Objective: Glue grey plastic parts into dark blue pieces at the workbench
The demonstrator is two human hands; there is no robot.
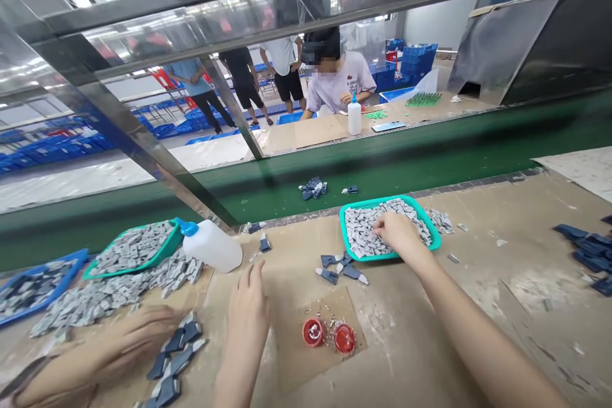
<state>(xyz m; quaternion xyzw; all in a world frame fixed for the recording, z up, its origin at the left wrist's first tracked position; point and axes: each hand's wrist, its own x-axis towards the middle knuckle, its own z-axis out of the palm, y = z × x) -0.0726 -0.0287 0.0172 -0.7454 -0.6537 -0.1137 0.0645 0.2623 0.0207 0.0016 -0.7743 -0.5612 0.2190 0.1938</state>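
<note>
My right hand reaches into a teal basket heaped with small grey plastic pieces. Its fingers are pinched together at the top of the heap; what lies between the fingertips is too small to make out. My left hand rests above the cardboard-covered bench with its fingers stretched out, holding nothing. Between my arms stand two small red caps with whitish stuff in and around them. Several dark blue pieces with pale tips lie just before the basket.
At left, a co-worker's hand is beside a row of blue-grey pieces. Behind it are a white squeeze bottle, another teal basket and a blue tray. A green conveyor belt runs past; a person sits across it.
</note>
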